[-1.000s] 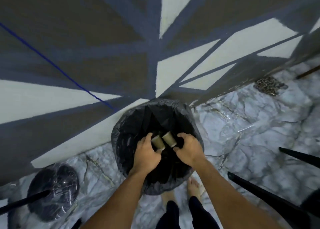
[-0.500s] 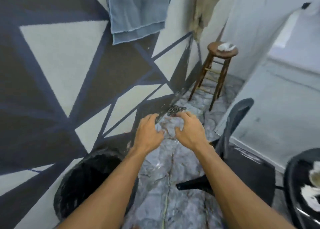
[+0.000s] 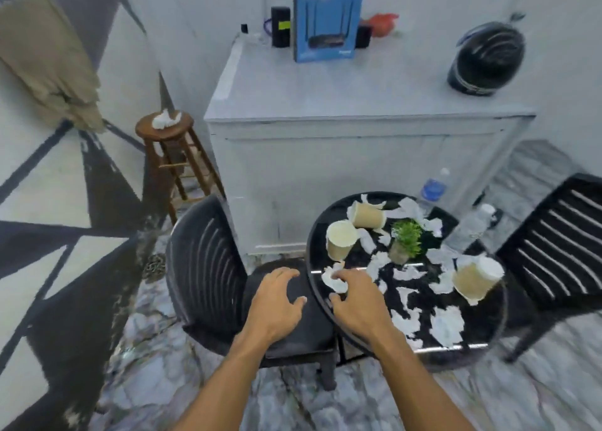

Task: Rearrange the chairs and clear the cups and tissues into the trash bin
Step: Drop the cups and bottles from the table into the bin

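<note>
From my feed I see only two arms coming in from the bottom edge. Both forearms are bare up to where the frame cuts them off; I can make out no sleeve, cuff or glove on either one. My left hand (image 3: 277,303) is bare too, with no ring, and the wrist behind it carries no watch or band. My right hand (image 3: 356,303) looks the same: bare, unadorned, wrist uncovered. The fingers (image 3: 294,276) are uncovered, the nails short and plain as far as the soft, slightly blurred picture lets me tell. Nothing else of the body shows in this view.
</note>
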The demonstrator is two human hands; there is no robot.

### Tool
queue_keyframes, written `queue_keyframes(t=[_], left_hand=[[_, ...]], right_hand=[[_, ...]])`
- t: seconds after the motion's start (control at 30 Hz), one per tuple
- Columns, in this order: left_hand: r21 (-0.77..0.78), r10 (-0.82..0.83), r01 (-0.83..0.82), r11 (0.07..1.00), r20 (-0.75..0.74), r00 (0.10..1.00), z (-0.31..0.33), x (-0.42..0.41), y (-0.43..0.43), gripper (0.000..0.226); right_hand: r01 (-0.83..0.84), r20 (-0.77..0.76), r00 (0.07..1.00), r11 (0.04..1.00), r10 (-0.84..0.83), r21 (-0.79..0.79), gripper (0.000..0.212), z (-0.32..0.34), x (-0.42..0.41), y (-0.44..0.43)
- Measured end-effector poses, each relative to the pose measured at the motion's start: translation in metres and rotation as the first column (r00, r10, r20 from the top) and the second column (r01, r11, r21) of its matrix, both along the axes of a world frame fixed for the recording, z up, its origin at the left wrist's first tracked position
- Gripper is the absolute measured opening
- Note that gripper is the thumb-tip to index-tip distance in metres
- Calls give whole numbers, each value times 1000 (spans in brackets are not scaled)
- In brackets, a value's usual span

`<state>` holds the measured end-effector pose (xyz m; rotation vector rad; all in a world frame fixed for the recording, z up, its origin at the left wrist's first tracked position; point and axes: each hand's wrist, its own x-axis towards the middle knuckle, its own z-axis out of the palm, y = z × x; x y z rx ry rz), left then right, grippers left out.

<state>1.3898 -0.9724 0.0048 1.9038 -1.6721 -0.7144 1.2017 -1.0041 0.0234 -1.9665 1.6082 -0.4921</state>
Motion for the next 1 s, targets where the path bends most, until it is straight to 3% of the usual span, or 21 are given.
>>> queue_keyframes(t=[0.13,0.27,0.6,0.83,1.0], left_hand=[[12,-107,108,994,-39,993,-10,-45,-52,61],[10,-161,162,987,-65,985,-23,-64,-103,63],[57,-51,58,997,-120,992,-49,-70,-185,111],[125,51,-29,992,-182,982,-72,-93,-210,118],[135,168,-144,980,-184,968,-87,-110,-213,107]], right_hand=[[144,11,989,988,-145,47,43,-18,-44,-23],[178,-26,984,983,-177,46,45,-25,-59,-68],[178,-106,979,983,-172,52,54,-41,-62,-187],[65,-181,982,994,-49,89,73,-75,-73,-282],[-42,-284,956,992,75,119,90,-105,-77,-334]])
